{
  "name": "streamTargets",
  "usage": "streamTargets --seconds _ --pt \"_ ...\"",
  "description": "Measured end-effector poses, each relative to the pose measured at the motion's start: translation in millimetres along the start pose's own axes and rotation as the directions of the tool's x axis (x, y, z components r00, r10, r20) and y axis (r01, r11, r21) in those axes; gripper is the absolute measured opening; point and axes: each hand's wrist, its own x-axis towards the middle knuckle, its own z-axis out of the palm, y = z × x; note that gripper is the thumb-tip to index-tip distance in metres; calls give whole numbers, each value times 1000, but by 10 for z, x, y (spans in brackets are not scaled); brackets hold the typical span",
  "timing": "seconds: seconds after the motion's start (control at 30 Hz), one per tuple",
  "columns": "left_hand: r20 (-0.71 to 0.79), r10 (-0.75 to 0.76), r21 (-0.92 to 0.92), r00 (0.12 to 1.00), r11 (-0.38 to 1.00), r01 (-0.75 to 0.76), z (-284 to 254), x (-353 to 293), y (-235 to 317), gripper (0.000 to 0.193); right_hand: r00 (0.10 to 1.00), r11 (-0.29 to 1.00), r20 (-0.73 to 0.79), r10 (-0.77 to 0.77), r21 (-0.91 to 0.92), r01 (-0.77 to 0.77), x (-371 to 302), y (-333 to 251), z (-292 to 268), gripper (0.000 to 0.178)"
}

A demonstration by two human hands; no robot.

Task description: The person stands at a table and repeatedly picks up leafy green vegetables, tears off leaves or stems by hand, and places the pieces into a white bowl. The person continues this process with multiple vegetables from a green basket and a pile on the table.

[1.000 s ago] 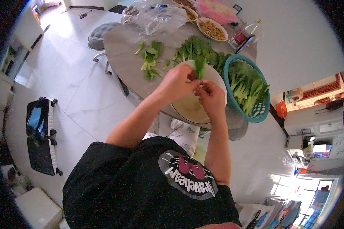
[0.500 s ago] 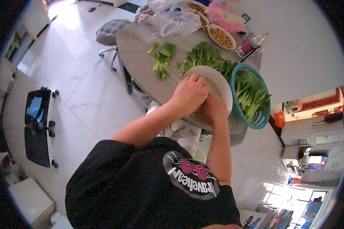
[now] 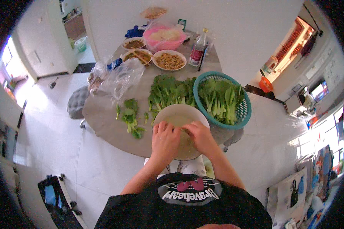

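White bowl [image 3: 197, 113], head view: it sat at the near edge of the table [image 3: 103, 118], with both hands inside its rim. Whether it overhung that edge I could not tell. Left hand [image 3: 165, 143]: back upward, fingers curled down at the bowl's left side; the tips were hidden, so I could not tell whether they gripped anything. Right hand [image 3: 198, 134]: thumb and fingers drawn toward the middle; whether a piece lay between them I could not tell either.

Handling, in my judgement, called for fingertips kept low and well inside the rim, and wrists kept off the near wall, since pressure there could tip the bowl.

Clearances: the teal basket [image 3: 245, 107] of greens [image 3: 218, 99] stood just beside the bowl's right, limiting sideways travel. Loose leaves [image 3: 168, 91] lay close behind the far rim. Room to move was greatest on the left, short of the sprigs [image 3: 130, 116]. The bottle [image 3: 197, 53] stood well apart, at the far side.
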Motion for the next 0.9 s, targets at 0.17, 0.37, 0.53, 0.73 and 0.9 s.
streamTargets --seconds 0.17,0.37,0.53,0.73,0.9 --pt "71 54 -10 996 999 -53 -31 13 6 17 964 962 246 103 -272 -33 -38 -15 -5 15" --pt "42 76 37 996 996 -77 -12 63 -15 13 986 968 166 16 -251 26 -47 51 132 11" --pt "157 38 66 987 997 -48 -29 96 10 12 985 917 157 71 -398 -3 -53 0 67 12" --pt "318 142 190 937 959 -210 13 126 -72 15 968 928 245 58 -372 39 -37 -22 56 11" --pt "462 85 192 883 962 -193 84 227 -159 22 964 963 266 13 -261 59 7 66 166 11"
